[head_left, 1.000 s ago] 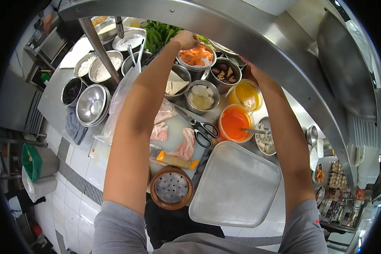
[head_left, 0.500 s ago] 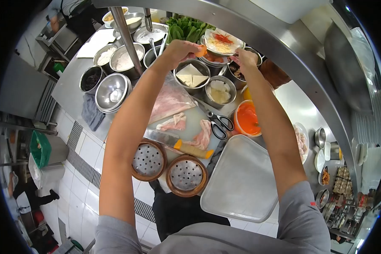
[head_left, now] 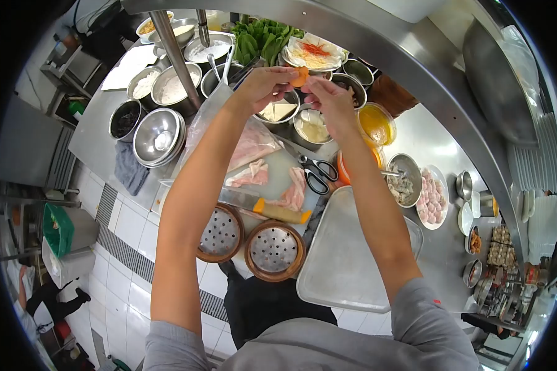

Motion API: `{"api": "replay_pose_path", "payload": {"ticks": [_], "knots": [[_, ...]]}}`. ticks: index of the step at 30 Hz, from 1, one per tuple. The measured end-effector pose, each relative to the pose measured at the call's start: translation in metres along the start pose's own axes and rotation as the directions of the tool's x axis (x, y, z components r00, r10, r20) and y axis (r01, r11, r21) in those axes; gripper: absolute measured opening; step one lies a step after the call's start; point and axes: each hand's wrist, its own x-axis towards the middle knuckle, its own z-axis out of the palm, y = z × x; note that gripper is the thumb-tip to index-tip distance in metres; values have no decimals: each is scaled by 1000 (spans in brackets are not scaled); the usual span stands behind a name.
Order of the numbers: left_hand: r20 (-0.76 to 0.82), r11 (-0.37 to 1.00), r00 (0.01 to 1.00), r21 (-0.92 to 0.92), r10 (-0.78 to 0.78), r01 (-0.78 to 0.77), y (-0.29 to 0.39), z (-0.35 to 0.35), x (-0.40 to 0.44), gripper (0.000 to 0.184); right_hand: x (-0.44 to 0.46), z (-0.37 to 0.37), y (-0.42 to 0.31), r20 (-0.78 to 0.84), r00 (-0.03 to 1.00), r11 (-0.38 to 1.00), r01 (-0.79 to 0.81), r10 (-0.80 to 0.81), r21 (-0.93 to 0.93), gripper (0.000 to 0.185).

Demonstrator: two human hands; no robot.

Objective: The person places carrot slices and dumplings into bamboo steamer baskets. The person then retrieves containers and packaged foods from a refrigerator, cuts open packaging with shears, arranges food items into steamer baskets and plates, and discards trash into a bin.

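Note:
My left hand (head_left: 267, 86) pinches a small orange slice (head_left: 300, 76) above the bowls. The fingertips of my right hand (head_left: 329, 99) meet the slice's right side, with thumb and forefinger together. Beneath my hands are a pot of white tofu-like blocks (head_left: 277, 111) and a pot of pale pieces in liquid (head_left: 312, 127). Just beyond them rests a plate of shredded food with red strips (head_left: 315, 51), beside leafy greens (head_left: 263, 38). Black-handled scissors (head_left: 317, 175) and strips of raw meat (head_left: 291, 190) lie on the board nearer me.
A yellow-handled knife (head_left: 281, 211) lies near two steamer baskets (head_left: 275, 250). The metal tray (head_left: 346, 260) is at the front edge. A steel shelf beam (head_left: 353, 34) crosses overhead. Stacked metal bowls (head_left: 158, 137) stand left; a plate of pink pieces (head_left: 432, 196) is right.
My right hand has left the rim of the shredded-food plate and come to the orange slice in my left hand. That plate now rests farther back, over the bowls.

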Motion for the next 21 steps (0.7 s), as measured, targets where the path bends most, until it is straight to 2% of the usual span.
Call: {"api": "replay_pose_path", "payload": {"ticks": [1, 3, 5, 7, 9, 11, 13, 16, 18, 20, 21], "knots": [[1, 1000, 1000, -1, -4, 4, -1, 1, -3, 24, 0, -3, 4, -2, 1000, 1000, -3, 3, 0, 31], [-42, 999, 999, -29, 33, -34, 0, -2, -7, 26, 3, -8, 9, 27, 998, 979, -63, 58, 194, 27], [-32, 999, 999, -43, 32, -33, -1, -8, -10, 26, 7, -11, 11, -11, 998, 977, -51, 54, 207, 26], [-24, 998, 999, -60, 34, -35, -3, -9, -11, 26, 5, -6, -1, 70, 989, 931, -149, 133, 334, 25], [-17, 998, 1000, -55, 11, -12, -5, -4, -9, 21, 9, 0, 4, 98, 987, 929, -154, 128, 335, 26], [-9, 997, 999, -72, 32, -33, -7, 0, -7, 20, 17, 2, 13, 98, 993, 959, -87, 62, 272, 25], [2, 995, 999, -89, 52, -52, -9, 2, -5, 20, 19, 1, 12, 87, 992, 956, -110, 90, 273, 24], [-29, 992, 998, -112, 49, -52, -10, 5, -3, 21, 18, 0, 6, 70, 990, 942, -135, 119, 308, 22], [-103, 988, 992, -131, 70, -84, -11, 7, -2, 20, 19, -3, 5, 64, 990, 931, -136, 122, 338, 22], [-106, 986, 992, -140, 75, -89, -10, 5, -2, 20, 25, -8, 8, -52, 993, 941, -87, 109, 327, 20], [-112, 984, 990, -145, 83, -99, -8, 3, -3, 19, 31, -10, 10, -50, 993, 941, -88, 110, 326, 20]]}}
